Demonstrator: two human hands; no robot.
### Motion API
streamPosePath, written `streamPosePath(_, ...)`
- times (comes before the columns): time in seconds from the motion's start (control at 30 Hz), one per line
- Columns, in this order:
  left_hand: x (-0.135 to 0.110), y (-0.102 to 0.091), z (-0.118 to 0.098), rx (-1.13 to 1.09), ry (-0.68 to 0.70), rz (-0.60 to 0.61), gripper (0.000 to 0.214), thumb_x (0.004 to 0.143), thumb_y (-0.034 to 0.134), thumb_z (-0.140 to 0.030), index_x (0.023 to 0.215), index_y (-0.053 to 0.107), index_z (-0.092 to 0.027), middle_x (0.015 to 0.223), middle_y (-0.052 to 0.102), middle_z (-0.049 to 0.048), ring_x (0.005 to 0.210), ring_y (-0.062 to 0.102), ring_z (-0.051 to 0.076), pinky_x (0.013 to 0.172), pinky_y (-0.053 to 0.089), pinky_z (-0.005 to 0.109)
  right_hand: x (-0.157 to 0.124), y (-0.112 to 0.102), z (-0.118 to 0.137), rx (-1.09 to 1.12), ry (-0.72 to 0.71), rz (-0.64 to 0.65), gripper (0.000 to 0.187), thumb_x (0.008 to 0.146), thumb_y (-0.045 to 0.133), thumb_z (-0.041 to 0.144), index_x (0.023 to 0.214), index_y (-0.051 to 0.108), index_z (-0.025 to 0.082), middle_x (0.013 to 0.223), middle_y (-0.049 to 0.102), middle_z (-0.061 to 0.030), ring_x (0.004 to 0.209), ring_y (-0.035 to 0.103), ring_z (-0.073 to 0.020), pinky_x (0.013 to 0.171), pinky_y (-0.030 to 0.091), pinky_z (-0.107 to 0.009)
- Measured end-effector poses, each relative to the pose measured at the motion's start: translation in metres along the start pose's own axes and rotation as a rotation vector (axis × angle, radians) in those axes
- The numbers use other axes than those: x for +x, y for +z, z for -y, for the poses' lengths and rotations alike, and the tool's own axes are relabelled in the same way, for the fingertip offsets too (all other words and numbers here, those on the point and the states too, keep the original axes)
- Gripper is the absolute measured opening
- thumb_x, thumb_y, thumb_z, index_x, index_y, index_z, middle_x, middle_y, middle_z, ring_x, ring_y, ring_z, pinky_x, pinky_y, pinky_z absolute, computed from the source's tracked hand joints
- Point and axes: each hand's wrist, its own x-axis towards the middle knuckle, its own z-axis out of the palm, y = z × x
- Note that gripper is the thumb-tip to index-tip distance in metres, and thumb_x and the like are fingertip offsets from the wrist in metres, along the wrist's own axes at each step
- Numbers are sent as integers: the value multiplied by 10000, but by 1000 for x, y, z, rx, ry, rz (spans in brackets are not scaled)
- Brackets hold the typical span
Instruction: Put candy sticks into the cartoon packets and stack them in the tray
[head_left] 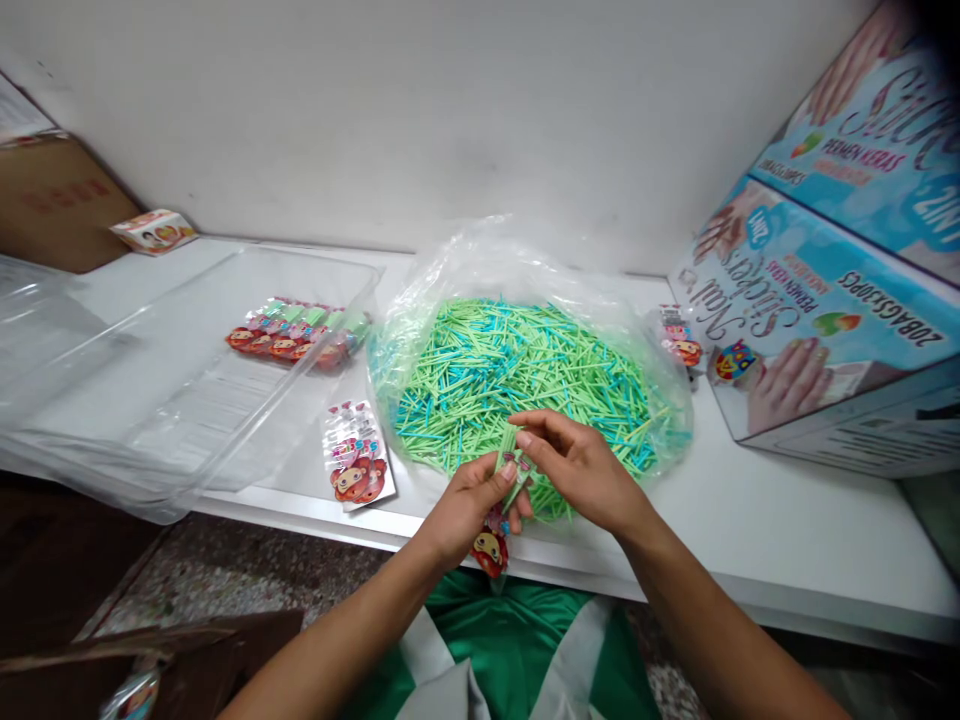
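Note:
My left hand [472, 505] is closed on a small printed packet [491, 545] with a red cartoon face, held at the table's front edge. My right hand [577, 465] pinches green sticks [516, 462] at the packet's top. Both hands hover just in front of an open clear plastic bag [480, 270] that holds a big heap of green and blue sticks [517, 370].
A loose packet [357, 455] lies left of the bag. A clear plastic tray [150, 400] holds several filled packets [296, 335]. Printed cartons [825, 300] stand at right, more packets [679, 340] beside them. A brown box [52, 200] sits far left.

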Motion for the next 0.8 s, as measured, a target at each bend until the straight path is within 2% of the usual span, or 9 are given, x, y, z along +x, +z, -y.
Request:
streamPosePath(0.13,-2,0,-1,5,-11,42,306,859,512,-434,787,521,-137,686,617,28,487,526,83,506,352,209,2,-2,4,-8,-35,-7,181,857,532,329,891,626,178,747,591,6,693,534,-121,649,424,-242)
streamPosePath(0.27,-2,1,-2,-22,-10,59,304,866,498,-431,820,527,-132,708,624,41,491,533,89,510,356,216,1,-4,5,-30,-12,0,218,867,512,352,828,630,173,706,585,11,654,522,-117,621,410,-243)
streamPosePath(0.4,-1,1,-1,-47,-9,41,304,858,509,-435,850,537,-132,690,626,38,486,539,96,508,363,218,-1,-5,5,-52,41,-37,207,852,519,361,808,601,177,642,555,25,581,501,-111,557,395,-237)
streamPosePath(0.53,0,0,-1,-20,-13,27,321,846,519,-458,835,530,-137,685,636,38,481,539,97,503,361,215,-2,-3,8,-30,81,-31,183,828,539,334,886,611,176,698,621,2,628,559,-130,599,431,-250)
streamPosePath(0.63,0,0,-1,-9,-15,37,327,849,511,-464,824,521,-138,698,639,45,489,541,97,506,362,214,-2,-2,10,-15,82,-14,225,809,563,344,936,633,172,737,647,-14,675,583,-147,638,449,-267)
streamPosePath(0.8,-2,0,-2,-12,-11,75,321,868,490,-442,790,521,-133,690,635,50,491,540,93,512,372,214,0,-2,10,-21,39,0,192,808,560,327,886,641,172,698,607,2,633,541,-131,616,431,-262)
